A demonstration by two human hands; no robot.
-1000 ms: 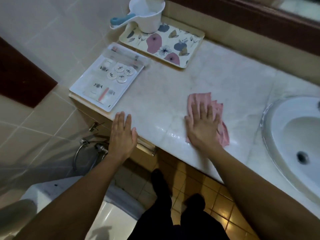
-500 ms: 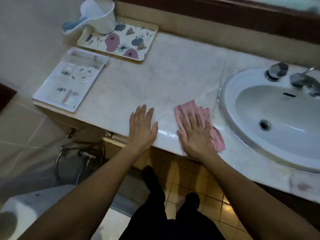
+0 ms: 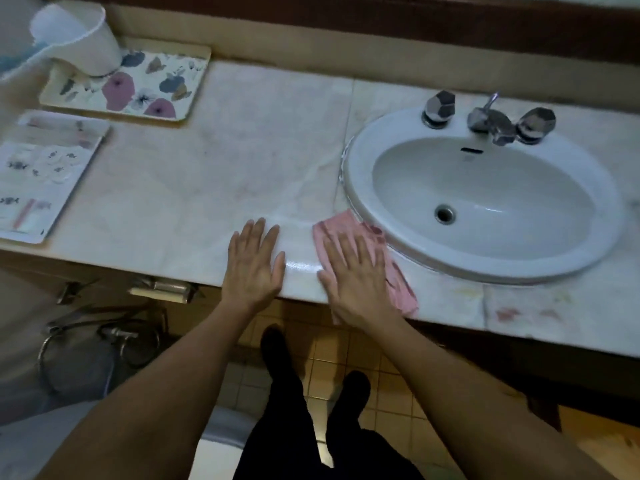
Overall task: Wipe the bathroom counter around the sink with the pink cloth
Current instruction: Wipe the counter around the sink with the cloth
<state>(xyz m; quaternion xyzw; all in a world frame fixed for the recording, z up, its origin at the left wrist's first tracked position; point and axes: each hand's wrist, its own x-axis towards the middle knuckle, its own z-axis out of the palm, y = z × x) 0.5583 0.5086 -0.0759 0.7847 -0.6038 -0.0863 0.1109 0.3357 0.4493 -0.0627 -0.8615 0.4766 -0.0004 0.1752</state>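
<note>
The pink cloth (image 3: pixel 398 278) lies flat on the pale marble counter (image 3: pixel 214 174), at the front edge just left of the white oval sink (image 3: pixel 485 209). My right hand (image 3: pixel 356 275) presses flat on the cloth with fingers spread; the cloth's far corner touches the sink rim. My left hand (image 3: pixel 254 263) rests palm down on the bare counter beside it, fingers apart, holding nothing. A wet sheen shows on the counter between the two hands.
A floral tray (image 3: pixel 162 88) with a white scoop jug (image 3: pixel 79 43) stands at the back left. A white tray of toiletries (image 3: pixel 38 174) sits at the left edge. Chrome taps (image 3: pixel 488 119) stand behind the sink. Below are floor tiles, a toilet and my legs.
My right hand has slid the cloth rightward along the front edge up to the sink rim. My left hand has followed it along the counter. The view has turned right.
</note>
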